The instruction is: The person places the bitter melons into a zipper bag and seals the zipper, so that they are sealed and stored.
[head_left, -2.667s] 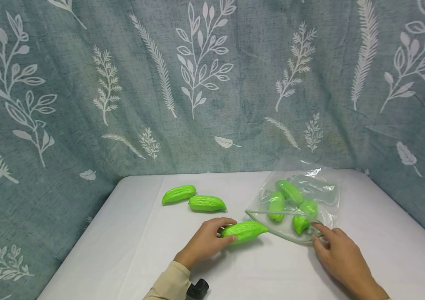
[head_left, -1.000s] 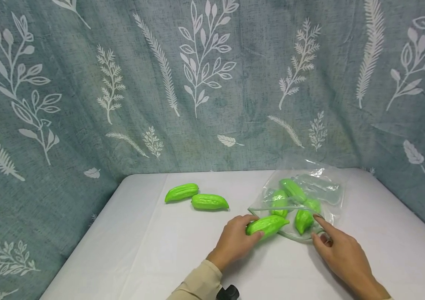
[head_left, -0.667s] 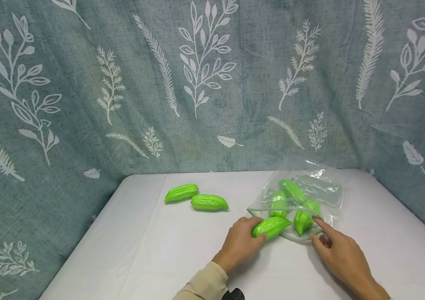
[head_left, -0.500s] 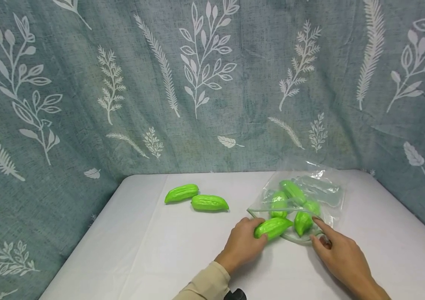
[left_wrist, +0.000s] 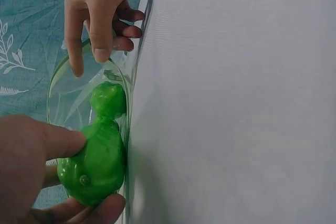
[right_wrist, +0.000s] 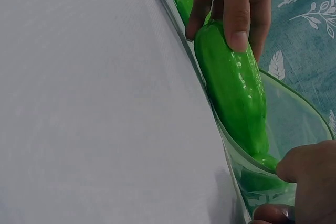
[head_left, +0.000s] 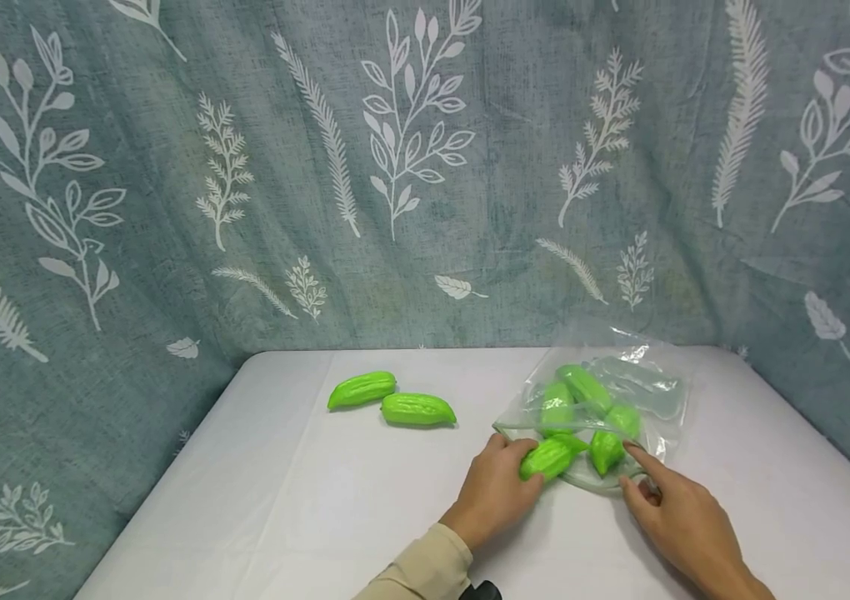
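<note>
My left hand (head_left: 496, 492) grips a bright green bitter melon (head_left: 551, 457) by its near end, thumb on one side and fingers on the other. The melon's pointed tip lies inside the mouth of a clear zip bag (head_left: 657, 387). In the right wrist view, the melon (right_wrist: 231, 90) slants down along the bag's rim (right_wrist: 302, 95). My right hand (head_left: 683, 517) holds that rim at its right end, thumb and fingers around the edge, keeping the mouth spread. Inside the bag lie several more bitter melons (head_left: 584, 387), partly seen through the film.
Two loose bitter melons, one farther left (head_left: 362, 390) and one beside it (head_left: 417, 409), lie on the white tablecloth (head_left: 305, 500) at the back. A green leaf-patterned curtain (head_left: 425, 167) stands behind and at both sides of the table.
My left hand has carried the bitter melon rightward from the table to the bag's mouth, its tip now within the opening. The right hand stays at the rim.
</note>
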`<state>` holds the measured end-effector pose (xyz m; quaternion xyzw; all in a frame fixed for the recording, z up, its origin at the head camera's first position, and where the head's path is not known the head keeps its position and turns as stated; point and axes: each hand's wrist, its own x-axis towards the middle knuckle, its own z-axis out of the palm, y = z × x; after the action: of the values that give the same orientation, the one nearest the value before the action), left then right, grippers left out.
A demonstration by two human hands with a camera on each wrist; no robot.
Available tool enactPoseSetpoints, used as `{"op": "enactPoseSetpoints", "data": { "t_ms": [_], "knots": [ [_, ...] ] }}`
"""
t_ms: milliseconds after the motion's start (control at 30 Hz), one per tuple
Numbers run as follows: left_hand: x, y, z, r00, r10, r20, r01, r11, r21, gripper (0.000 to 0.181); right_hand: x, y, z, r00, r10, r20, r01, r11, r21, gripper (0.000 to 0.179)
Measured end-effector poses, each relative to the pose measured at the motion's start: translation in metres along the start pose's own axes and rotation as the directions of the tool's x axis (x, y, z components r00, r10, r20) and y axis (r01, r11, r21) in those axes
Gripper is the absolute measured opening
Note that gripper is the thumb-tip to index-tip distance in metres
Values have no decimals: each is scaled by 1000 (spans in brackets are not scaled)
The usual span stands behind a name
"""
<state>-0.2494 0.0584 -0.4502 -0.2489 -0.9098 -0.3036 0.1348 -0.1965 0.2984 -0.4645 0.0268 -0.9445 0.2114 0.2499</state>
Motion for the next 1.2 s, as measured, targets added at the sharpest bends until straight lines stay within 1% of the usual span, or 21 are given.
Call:
{"op": "enactPoseSetpoints", "data": {
  "t_ms": [133, 267, 400, 533, 667, 800, 933, 1033, 1200],
  "knots": [
    [3, 1, 4, 998, 44, -35, -42, 998, 46, 43, -1, 0, 2, 1000, -8, -15, 8, 1000, 1, 47],
    [6, 4, 7, 998, 61, -35, -58, 994, 93, 46, -2, -1, 3, 1000, -9, -12, 9, 1000, 4, 48],
    [8, 7, 7, 998, 63, -7, -62, 990, 124, 50, -3, -3, 2, 1000, 3, 11, -3, 1000, 5, 49],
    [9, 9, 6, 997, 75, 27, -78, 988, 137, 48, -3, -3, 2, 1000, 6, 16, -6, 1000, 1, 48],
    [8, 10, 4, 993, 85, 83, -94, 989, 115, 45, -2, -4, 3, 1000, -2, 6, 2, 1000, -8, 47],
    [9, 10, 2, 987, 78, 138, -89, 993, 73, 49, -2, -4, 1, 1000, -4, 8, 4, 1000, -8, 47],
    [10, 11, 3, 984, 73, 165, -84, 995, 59, 51, -3, -2, 0, 1000, -1, 15, 1, 1000, -8, 47],
    [12, 13, 4, 984, 81, 158, -92, 994, 66, 51, -2, -2, 0, 1000, 0, 15, 0, 1000, -9, 47],
    [14, 15, 6, 988, 97, 122, -109, 989, 96, 50, 0, 0, 1, 1000, -1, 10, 1, 1000, -10, 46]
  ]
}}
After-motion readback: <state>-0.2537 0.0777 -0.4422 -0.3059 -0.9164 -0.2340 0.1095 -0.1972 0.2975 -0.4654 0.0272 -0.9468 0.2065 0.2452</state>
